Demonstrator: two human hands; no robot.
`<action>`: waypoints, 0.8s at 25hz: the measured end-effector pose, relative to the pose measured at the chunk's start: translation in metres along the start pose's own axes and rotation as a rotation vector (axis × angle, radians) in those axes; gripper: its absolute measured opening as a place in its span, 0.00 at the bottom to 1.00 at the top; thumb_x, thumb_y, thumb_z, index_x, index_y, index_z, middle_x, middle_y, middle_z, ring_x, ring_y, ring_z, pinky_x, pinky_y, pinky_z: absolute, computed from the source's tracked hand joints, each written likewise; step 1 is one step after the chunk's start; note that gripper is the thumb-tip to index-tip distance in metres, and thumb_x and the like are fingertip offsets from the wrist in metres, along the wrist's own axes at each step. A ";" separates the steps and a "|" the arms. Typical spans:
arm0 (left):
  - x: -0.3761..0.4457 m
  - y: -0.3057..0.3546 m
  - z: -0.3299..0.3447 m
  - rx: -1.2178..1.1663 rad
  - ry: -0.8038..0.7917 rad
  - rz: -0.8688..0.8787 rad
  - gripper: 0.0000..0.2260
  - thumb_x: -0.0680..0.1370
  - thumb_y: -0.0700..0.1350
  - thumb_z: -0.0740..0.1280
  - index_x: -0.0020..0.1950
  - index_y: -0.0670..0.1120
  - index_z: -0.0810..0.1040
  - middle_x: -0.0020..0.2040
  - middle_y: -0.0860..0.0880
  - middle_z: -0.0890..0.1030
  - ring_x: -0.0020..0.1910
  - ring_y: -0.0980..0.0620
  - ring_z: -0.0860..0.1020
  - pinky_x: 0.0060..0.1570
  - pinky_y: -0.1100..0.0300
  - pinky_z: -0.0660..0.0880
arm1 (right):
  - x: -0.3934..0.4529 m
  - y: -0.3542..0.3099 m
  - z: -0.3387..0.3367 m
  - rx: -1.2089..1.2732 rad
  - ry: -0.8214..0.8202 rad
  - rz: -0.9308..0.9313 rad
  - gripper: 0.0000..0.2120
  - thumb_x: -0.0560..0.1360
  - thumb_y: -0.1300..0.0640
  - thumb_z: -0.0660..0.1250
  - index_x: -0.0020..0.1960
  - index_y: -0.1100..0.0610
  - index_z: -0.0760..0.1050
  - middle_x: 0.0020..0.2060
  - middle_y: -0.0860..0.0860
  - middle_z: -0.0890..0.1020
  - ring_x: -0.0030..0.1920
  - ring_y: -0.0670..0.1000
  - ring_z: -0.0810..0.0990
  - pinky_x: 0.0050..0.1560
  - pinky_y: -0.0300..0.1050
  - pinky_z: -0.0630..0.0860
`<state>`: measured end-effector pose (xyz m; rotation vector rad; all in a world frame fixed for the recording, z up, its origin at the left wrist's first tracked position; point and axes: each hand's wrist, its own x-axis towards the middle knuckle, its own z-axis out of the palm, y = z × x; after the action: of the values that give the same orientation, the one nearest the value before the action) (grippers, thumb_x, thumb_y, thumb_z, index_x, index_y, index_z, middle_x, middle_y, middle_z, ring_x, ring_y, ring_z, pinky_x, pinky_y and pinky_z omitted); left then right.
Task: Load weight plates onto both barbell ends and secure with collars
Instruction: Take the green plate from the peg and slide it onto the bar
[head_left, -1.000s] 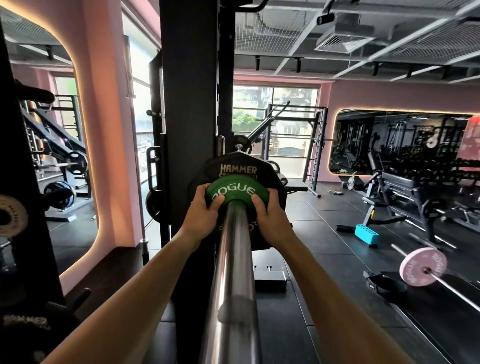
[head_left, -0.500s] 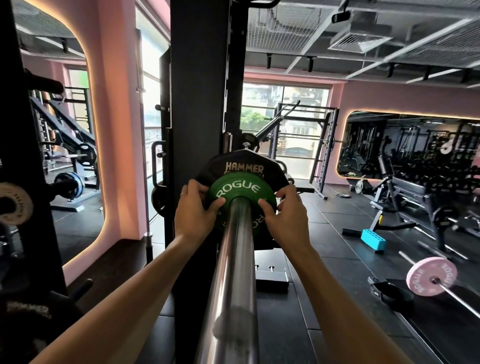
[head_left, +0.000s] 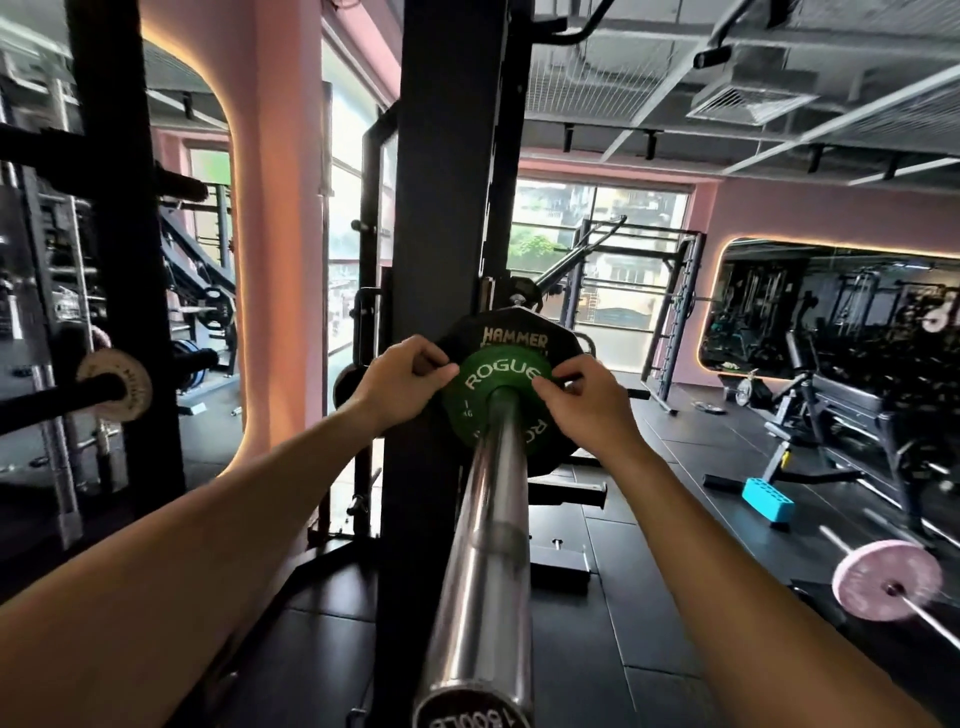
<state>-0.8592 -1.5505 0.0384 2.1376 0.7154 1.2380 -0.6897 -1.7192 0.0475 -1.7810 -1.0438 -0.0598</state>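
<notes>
A chrome barbell sleeve (head_left: 480, 561) runs away from me toward the black rack upright (head_left: 447, 208). On it sits a small green ROGUE plate (head_left: 470, 400) pressed against a larger black HAMMER plate (head_left: 511, 332) behind it. My left hand (head_left: 400, 384) pinches the green plate's upper left rim. At the plate's upper right rim, my right hand (head_left: 587, 410) grips the same way. No collar is visible on the sleeve.
A second barbell with a pink plate (head_left: 883, 579) lies on the floor at right. A blue block (head_left: 768, 499) and a bench (head_left: 852, 410) stand beyond it. A pale plate (head_left: 117, 384) hangs on a storage peg at left. Dark rubber floor surrounds the rack.
Both hands have shifted from flat against the green plate's face to pinching its upper rim. The plate sits against the black plate as before. My view has swung left.
</notes>
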 end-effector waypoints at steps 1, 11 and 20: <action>-0.005 0.006 -0.011 -0.020 0.012 0.002 0.05 0.75 0.50 0.74 0.42 0.53 0.80 0.38 0.51 0.81 0.39 0.52 0.78 0.45 0.57 0.74 | -0.008 -0.015 -0.003 0.031 -0.004 -0.021 0.11 0.76 0.45 0.72 0.53 0.49 0.78 0.45 0.46 0.80 0.49 0.51 0.80 0.49 0.46 0.76; -0.087 0.028 -0.196 -0.168 0.017 0.056 0.09 0.77 0.55 0.71 0.40 0.53 0.79 0.37 0.55 0.78 0.34 0.59 0.75 0.40 0.61 0.70 | -0.117 -0.200 0.016 0.039 -0.104 -0.167 0.09 0.76 0.45 0.72 0.50 0.50 0.81 0.44 0.50 0.84 0.47 0.53 0.86 0.50 0.49 0.80; -0.172 -0.070 -0.361 -0.121 0.041 -0.061 0.09 0.76 0.54 0.72 0.38 0.54 0.79 0.42 0.51 0.83 0.43 0.50 0.81 0.50 0.53 0.75 | -0.213 -0.286 0.161 0.042 -0.348 -0.147 0.10 0.73 0.43 0.74 0.48 0.47 0.82 0.47 0.49 0.85 0.49 0.51 0.85 0.56 0.53 0.82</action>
<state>-1.2651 -1.5466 0.0385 1.9836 0.6994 1.2629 -1.0790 -1.6972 0.0796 -1.7095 -1.4131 0.1863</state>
